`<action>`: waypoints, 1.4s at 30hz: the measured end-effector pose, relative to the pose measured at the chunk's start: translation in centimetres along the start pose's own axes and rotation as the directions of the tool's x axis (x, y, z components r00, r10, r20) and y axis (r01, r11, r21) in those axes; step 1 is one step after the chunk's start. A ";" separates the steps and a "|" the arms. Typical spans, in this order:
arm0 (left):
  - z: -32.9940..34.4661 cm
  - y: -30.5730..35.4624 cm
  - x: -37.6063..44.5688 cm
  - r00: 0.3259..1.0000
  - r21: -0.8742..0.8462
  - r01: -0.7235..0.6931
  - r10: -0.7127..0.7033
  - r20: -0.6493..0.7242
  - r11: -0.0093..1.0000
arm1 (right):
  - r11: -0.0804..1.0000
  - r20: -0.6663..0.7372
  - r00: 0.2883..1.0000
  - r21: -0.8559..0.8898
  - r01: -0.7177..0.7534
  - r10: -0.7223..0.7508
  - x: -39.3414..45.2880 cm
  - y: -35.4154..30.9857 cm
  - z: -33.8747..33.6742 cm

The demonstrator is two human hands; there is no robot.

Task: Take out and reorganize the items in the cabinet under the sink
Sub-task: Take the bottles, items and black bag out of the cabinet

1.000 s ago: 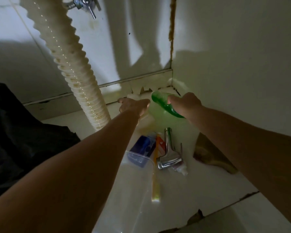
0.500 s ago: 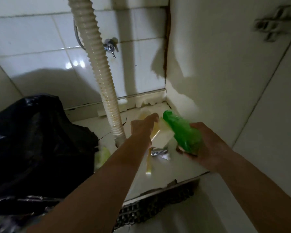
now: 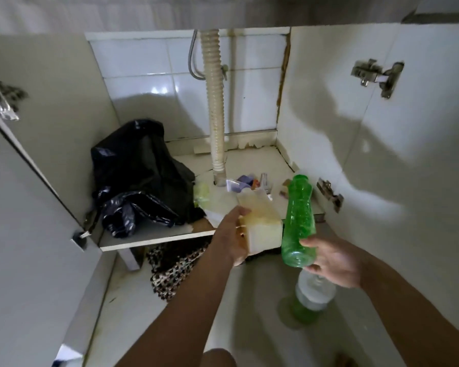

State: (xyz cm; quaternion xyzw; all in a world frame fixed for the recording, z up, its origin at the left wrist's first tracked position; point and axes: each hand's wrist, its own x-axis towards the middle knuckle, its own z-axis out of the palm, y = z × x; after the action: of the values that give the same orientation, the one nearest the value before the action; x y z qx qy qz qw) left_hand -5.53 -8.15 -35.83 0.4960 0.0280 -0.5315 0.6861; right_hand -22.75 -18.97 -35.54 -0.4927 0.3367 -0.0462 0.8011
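Both hands have drawn out of the cabinet — left hand [image 3: 232, 235] grips cream box [image 3: 263, 229], right hand [image 3: 334, 260] green bottle [image 3: 300, 221].

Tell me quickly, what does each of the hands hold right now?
Left hand: closed on a cream plastic container.
Right hand: closed on a green bottle, near its base.

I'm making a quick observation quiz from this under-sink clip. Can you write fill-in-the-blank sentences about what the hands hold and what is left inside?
1. The right hand holds a ____ plastic bottle.
2. The left hand holds a cream-coloured ____.
3. A crumpled ____ plastic bag sits at the cabinet's left.
4. The corrugated drain hose runs down to the cabinet ____.

Missing words: green; box; black; floor
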 end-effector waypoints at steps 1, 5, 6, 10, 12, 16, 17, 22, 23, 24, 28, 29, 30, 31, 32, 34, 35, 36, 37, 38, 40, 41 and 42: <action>-0.6 -0.9 -0.2 1.000 -0.018 0.009 -0.009 0.013 1.000 | 1.000 0.020 1.000 -0.003 0.004 -0.003 -0.5 0.5 -0.1; -2.6 -2.8 -1.2 0.999 -0.097 0.009 -0.004 0.043 0.995 | 0.997 0.121 0.992 -0.065 0.047 -0.039 -1.6 1.2 0.7; -3.1 -3.0 -1.2 0.999 -0.106 0.003 0.002 0.049 0.994 | 0.995 0.146 0.988 -0.086 0.056 -0.043 -1.5 1.1 0.7; -4.8 -3.1 -0.2 0.997 -0.042 -0.073 0.074 0.023 0.996 | 0.972 0.213 0.977 -0.229 0.059 -0.009 0.4 -0.4 -0.1; -5.5 -3.9 0.9 0.993 0.027 -0.114 0.114 -0.010 0.993 | 0.951 0.232 0.973 -0.297 0.081 -0.011 1.9 -0.3 -1.1; -6.9 -6.7 3.4 0.965 0.212 -0.202 0.232 -0.123 0.956 | 0.892 0.143 0.975 -0.396 0.216 -0.172 5.5 3.5 -2.2; -7.5 -7.4 4.0 0.960 0.256 -0.200 0.241 -0.143 0.946 | 0.896 0.132 0.971 -0.378 0.235 -0.199 6.5 5.1 -2.4; -10.0 -10.4 5.0 0.916 0.422 -0.131 0.272 -0.294 0.897 | 0.847 0.145 0.955 -0.441 0.295 -0.257 11.1 11.8 -3.5; -10.7 -10.8 5.4 0.904 0.438 -0.117 0.278 -0.324 0.891 | 0.829 0.163 0.952 -0.467 0.306 -0.260 11.7 12.6 -3.5; -11.2 -11.3 5.7 0.894 0.457 -0.105 0.285 -0.346 0.883 | 0.818 0.168 0.951 -0.486 0.307 -0.257 12.5 13.4 -3.5; -12.2 -13.3 6.4 0.838 0.532 -0.071 0.340 -0.427 0.844 | 0.810 0.144 0.966 -0.526 0.259 -0.215 15.8 16.9 -3.6; -12.6 -13.9 6.7 0.831 0.551 -0.055 0.345 -0.437 0.832 | 0.821 0.124 0.972 -0.519 0.237 -0.202 16.4 17.8 -3.6; -13.1 -14.5 7.1 0.824 0.571 -0.028 0.343 -0.452 0.820 | 0.825 0.095 0.977 -0.523 0.214 -0.193 16.9 18.6 -3.8; -13.9 -15.3 7.7 0.817 0.594 -0.002 0.344 -0.462 0.804 | 0.819 0.070 0.979 -0.537 0.200 -0.193 17.3 19.3 -3.9; -14.6 -16.1 8.0 0.812 0.602 0.023 0.336 -0.477 0.798 | 0.811 0.055 0.979 -0.551 0.195 -0.197 17.5 19.9 -4.2; -15.7 -17.6 8.7 0.799 0.604 0.043 0.336 -0.499 0.796 | 0.797 0.023 0.973 -0.569 0.202 -0.230 18.0 21.1 -4.9; -15.8 -18.0 8.5 0.788 0.597 0.055 0.332 -0.519 0.801 | 0.785 0.008 0.970 -0.586 0.202 -0.244 18.2 21.6 -5.3; -15.6 -18.3 8.3 0.777 0.588 0.059 0.333 -0.535 0.807 | 0.770 -0.003 0.968 -0.607 0.197 -0.251 18.3 22.1 -5.6; -15.6 -18.8 8.4 0.774 0.590 0.052 0.341 -0.534 0.806 | 0.758 -0.019 0.968 -0.626 0.183 -0.250 18.4 22.8 -6.1; -15.6 -19.3 8.7 0.768 0.597 0.055 0.348 -0.537 0.801 | 0.752 -0.041 0.969 -0.639 0.162 -0.244 18.4 23.4 -6.5; -15.3 -20.1 9.2 0.763 0.621 0.035 0.381 -0.523 0.783 | 0.732 -0.079 0.967 -0.668 0.130 -0.244 18.4 24.6 -7.4; -15.2 -20.5 9.4 0.754 0.630 0.024 0.400 -0.521 0.776 | 0.719 -0.085 0.964 -0.682 0.129 -0.253 18.4 25.1 -7.8; -15.0 -20.8 9.6 0.746 0.636 0.014 0.416 -0.520 0.771 | 0.709 -0.087 0.960 -0.692 0.134 -0.267 18.3 25.5 -8.0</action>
State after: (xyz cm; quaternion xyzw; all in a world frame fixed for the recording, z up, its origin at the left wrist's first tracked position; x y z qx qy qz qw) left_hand -9.75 -3.07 -62.36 0.8366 0.0304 -0.2298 0.4963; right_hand -19.95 -19.46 -67.86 -0.7786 0.3455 -0.0513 0.5214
